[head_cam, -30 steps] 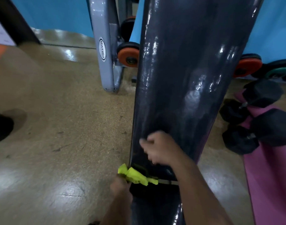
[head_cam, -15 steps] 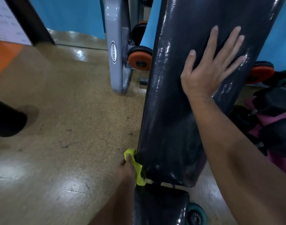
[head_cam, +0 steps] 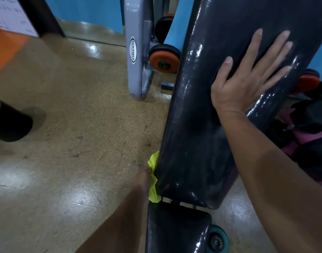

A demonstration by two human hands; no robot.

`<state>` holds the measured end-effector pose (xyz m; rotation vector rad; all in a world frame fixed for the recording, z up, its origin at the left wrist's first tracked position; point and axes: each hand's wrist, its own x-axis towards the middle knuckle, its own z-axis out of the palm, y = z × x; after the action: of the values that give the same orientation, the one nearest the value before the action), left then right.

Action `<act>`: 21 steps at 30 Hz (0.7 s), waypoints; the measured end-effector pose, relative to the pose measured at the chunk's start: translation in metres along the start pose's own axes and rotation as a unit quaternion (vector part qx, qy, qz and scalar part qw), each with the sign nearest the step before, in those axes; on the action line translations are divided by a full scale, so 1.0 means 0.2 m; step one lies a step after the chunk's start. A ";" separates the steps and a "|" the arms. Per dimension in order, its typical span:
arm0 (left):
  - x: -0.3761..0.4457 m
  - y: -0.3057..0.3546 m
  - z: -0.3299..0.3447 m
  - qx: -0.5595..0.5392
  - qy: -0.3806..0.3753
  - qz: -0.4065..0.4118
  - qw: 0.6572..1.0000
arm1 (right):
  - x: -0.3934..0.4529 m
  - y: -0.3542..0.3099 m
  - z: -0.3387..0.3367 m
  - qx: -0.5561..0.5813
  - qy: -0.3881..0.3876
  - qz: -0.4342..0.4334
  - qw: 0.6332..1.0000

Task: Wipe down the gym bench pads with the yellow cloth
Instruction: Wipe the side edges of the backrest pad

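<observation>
A long glossy black back pad of the bench runs from the lower middle up to the top right. A shorter black seat pad sits below it, with a narrow gap between them. My right hand lies flat on the back pad with the fingers spread. My left hand holds the yellow cloth against the back pad's lower left side edge. Its fingers are mostly hidden behind the cloth and the pad.
A grey Matrix machine frame stands behind the bench, with orange and black weight plates beside it. Dumbbells lie on a pink mat at the right. A teal wheel sits by the seat pad. A dark shoe is at the left edge.
My right hand went from low on the back pad up to its upper part and spread flat. My left hand moved the cloth from the gap between pads to the pad's left edge.
</observation>
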<state>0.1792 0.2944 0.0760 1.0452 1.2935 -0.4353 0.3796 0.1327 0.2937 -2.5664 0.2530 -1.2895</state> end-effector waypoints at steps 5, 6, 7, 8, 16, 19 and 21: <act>-0.24 0.06 0.06 0.058 -0.028 -0.025 0.998 | 0.00 0.01 0.01 0.001 -0.005 -0.002 1.000; -0.24 0.05 0.06 0.063 -0.023 -0.016 0.998 | 0.00 0.01 0.01 0.002 -0.003 -0.003 1.000; -0.21 0.03 0.07 0.063 -0.017 -0.015 0.998 | 0.00 0.01 0.02 0.002 -0.001 -0.005 1.000; -0.20 0.02 0.08 0.074 -0.008 -0.007 0.997 | 0.00 0.01 0.02 0.002 -0.002 -0.007 1.000; -0.29 0.13 0.13 0.079 0.032 0.069 0.994 | 0.01 0.01 0.03 0.014 -0.023 -0.012 1.000; -0.32 0.23 0.19 0.051 0.022 0.100 0.993 | 0.00 0.01 0.03 0.015 -0.027 -0.012 0.999; -0.34 0.28 0.23 0.026 0.017 0.102 0.994 | 0.00 0.02 0.04 0.017 -0.025 -0.015 0.999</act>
<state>0.2302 0.2675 0.1565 1.2192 1.1955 -0.2987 0.3855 0.1301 0.2877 -2.5797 0.1831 -1.2260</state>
